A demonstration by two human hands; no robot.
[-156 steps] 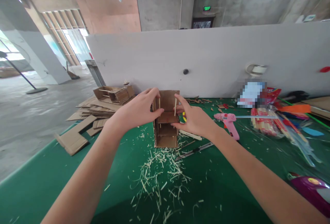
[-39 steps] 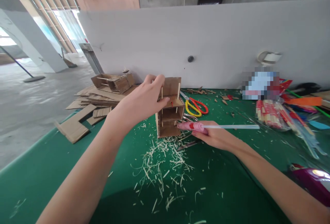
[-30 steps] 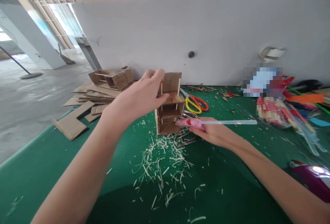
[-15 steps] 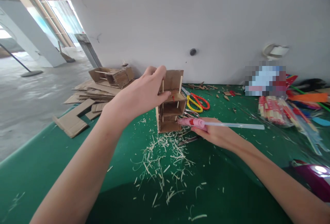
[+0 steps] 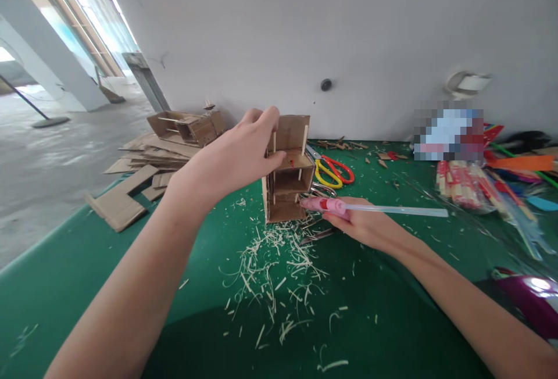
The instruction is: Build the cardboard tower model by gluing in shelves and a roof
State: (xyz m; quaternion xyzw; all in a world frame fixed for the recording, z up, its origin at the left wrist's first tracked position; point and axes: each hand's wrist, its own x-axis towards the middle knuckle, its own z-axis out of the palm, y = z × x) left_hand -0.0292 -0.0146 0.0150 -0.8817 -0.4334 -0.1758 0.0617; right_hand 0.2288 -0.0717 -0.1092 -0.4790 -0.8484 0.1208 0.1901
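the left hand (image 5: pixel 248 155) reaches over the upper left side of the cardboard model (image 5: pixel 292 178), its thumb laid across the front edge and its fingers curled over the far side, so the grip is nearly closed with the wall of the model pinched between. the model stands upright on the green table (image 5: pixel 370 332), just right of that hand and just left of the other. the right hand (image 5: pixel 360 222) is wrapped around the pink glue gun (image 5: pixel 325 204), fingers closed on its handle, with a clear glue stick (image 5: pixel 399 210) poking out of the back toward the right. the gun's nozzle points left at the lower right side of the model, by a short wooden peg there; it is too small to tell whether the tip actually touches. scissors (image 5: pixel 333 172) with yellow and red handles lie behind the gun, near the model's right side. pale wood shavings (image 5: pixel 279 263) scatter in front of the model, and a knife (image 5: pixel 318 236) lies partly under the right hand.
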